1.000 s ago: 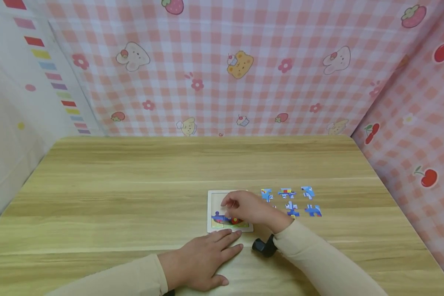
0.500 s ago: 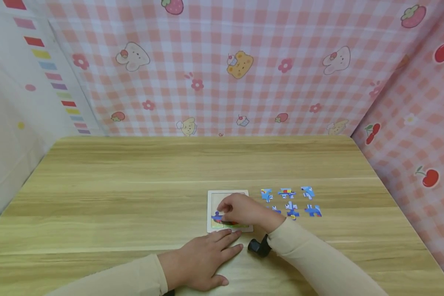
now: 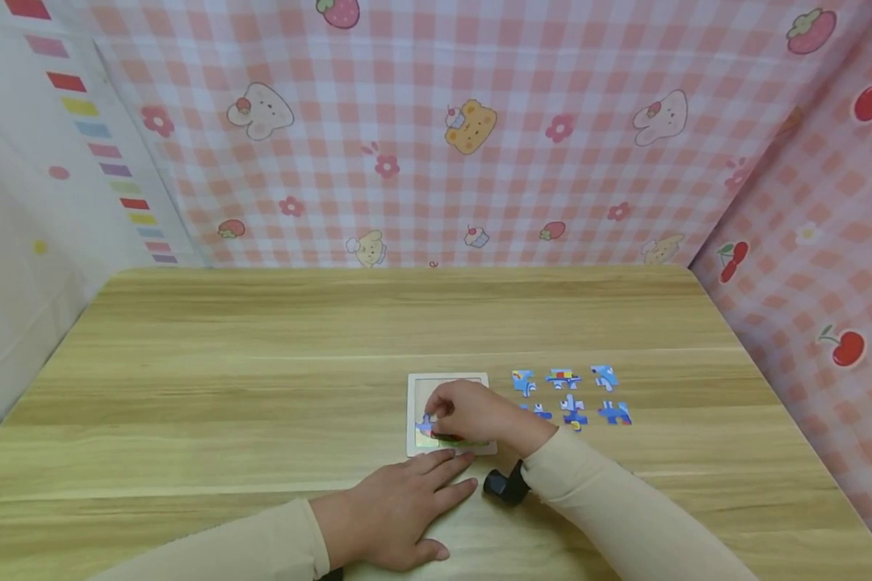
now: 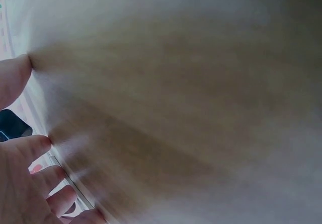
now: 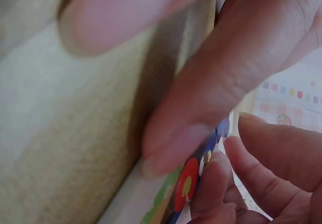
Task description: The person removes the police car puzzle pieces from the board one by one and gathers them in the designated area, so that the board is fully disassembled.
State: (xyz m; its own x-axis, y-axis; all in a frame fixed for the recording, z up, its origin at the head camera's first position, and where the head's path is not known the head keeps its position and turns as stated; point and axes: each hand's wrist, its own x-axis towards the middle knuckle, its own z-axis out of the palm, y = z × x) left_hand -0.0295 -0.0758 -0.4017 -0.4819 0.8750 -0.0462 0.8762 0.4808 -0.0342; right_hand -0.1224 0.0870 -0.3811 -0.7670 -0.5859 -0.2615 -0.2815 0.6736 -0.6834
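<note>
A white-rimmed puzzle tray [image 3: 411, 403] lies on the table, a row of train-picture pieces [image 3: 426, 436] along its near side. My left hand [image 3: 400, 510] rests flat, palm down, with fingertips at the tray's near edge. My right hand [image 3: 472, 415] is over the tray, fingers curled and fingertips right at the train pieces; I cannot tell whether it pinches one. In the right wrist view, a red wheel [image 5: 186, 183] shows on a piece, beside the right hand's fingers [image 5: 211, 178]. A left index finger [image 5: 191, 118] touches the tray rim there. The right hand covers the tray's middle.
Several loose blue puzzle pieces [image 3: 574, 413] lie in two rows right of the tray. A black wrist camera [image 3: 506, 484] hangs under the right sleeve [image 3: 618, 500]. The wood-grain table [image 3: 225, 363] meets a pink checked curtain [image 3: 421, 161] at its back edge.
The right hand has moved slightly left and down over the tray, fingertips closer to the train pieces, which look brighter with glare now. The left hand has not moved.
</note>
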